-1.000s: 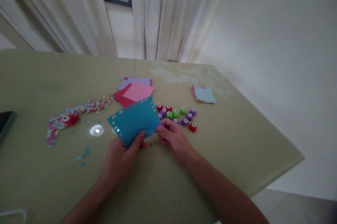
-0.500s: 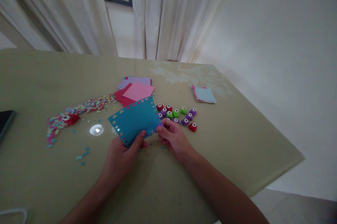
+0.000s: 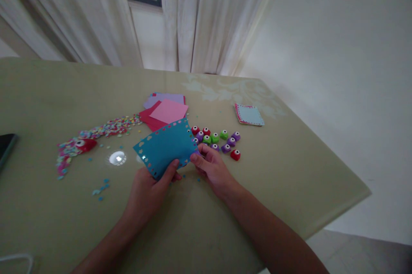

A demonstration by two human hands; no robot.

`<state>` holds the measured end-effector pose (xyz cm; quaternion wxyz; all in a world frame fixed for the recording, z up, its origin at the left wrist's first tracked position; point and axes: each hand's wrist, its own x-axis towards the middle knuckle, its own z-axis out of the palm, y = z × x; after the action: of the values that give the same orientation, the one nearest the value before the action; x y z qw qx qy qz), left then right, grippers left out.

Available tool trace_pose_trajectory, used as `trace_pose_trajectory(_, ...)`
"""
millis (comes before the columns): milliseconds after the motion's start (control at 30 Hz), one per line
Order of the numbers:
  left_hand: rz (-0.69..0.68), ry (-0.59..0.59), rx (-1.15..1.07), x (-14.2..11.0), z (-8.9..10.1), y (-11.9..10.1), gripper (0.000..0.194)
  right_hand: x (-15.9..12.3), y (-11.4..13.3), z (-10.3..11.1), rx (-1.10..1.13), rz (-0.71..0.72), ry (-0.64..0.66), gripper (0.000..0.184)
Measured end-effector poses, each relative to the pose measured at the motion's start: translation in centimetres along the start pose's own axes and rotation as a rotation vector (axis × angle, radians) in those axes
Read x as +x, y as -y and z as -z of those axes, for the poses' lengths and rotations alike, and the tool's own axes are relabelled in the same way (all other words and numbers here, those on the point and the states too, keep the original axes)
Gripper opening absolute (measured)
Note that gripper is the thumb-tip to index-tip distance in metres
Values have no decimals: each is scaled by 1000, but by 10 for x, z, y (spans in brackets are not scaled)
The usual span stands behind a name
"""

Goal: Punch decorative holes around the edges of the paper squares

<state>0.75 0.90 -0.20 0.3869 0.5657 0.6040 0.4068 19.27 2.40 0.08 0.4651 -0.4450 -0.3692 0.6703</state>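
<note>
Hardly anything has moved since the earlier frame: the far left corner of the blue card (image 3: 167,147) has swung slightly to the right, while both hands keep their places. The left hand (image 3: 148,190) is clamped on the card's near edge, thumb pressed on top and the other fingers underneath. The right hand (image 3: 214,171) is closed on a small purple piece (image 3: 197,153) at the card's right edge; the fingers hide most of it. Held tilted above the table (image 3: 305,179), the card has small cut-out shapes, hearts and flowers among them, along its borders.

Just beyond the right hand sits a cluster of eye-topped pieces (image 3: 215,138) in red, green and purple. Past the card's far edge, a pink sheet (image 3: 169,111) overlaps a red sheet (image 3: 148,116), with a lilac sheet (image 3: 170,97) behind them. Blue scraps (image 3: 103,187) are scattered left of the left hand. Farther left trails a band of coloured confetti (image 3: 112,128), a red eye-topped piece (image 3: 86,145) lying in it. Well apart on the right is a stack of bordered cards (image 3: 251,115), pale blue on top. Light curtains (image 3: 222,16) hang behind the table.
</note>
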Motion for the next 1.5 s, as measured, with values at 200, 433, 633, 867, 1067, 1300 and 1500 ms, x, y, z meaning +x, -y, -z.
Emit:
trace_pose_trajectory(200,28,-15,-2,1,1,-3,43,1,-1,-1,12,7,-16,54)
trace_pose_trajectory(433,40,-161,-29,4,8,-9,39,2,-2,2,-129,66,-26,46)
trace_pose_trajectory(633,-18,-196,-45,3,11,-14,40,-5,2,4,-641,279,-17,23)
trace_pose_trajectory(867,-49,-205,-89,0,12,-20,38,-5,-7,6,-987,478,55,31)
trace_pose_trajectory(1067,-50,-200,-110,-5,12,-24,37,-3,-7,9,-1053,479,21,28)
trace_pose_trajectory(1300,-89,-158,-126,-7,15,-24,38,2,-5,14,-1122,494,-25,24)
trace_pose_trajectory(1500,-126,-119,-181,-5,14,-19,38,8,-2,18,-1137,561,-178,24)
